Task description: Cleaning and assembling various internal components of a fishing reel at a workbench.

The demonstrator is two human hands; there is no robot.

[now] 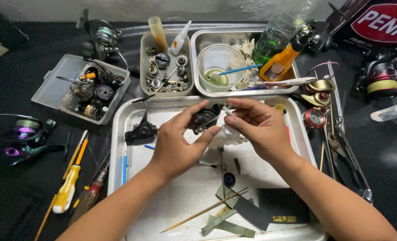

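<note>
Black metal fishing-reel body (206,118) being gripped in left hand (176,145) above white metal tray (122,117); right hand (258,127) pinching crumpled white tissue (227,134) against it (wiping best kept gentle, supporting firmly underneath).

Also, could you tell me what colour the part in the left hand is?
Black: the reel part in the left hand, head view.

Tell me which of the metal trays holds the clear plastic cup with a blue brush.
The upper right tray; the small parts tray and large work tray have no cup.
</note>
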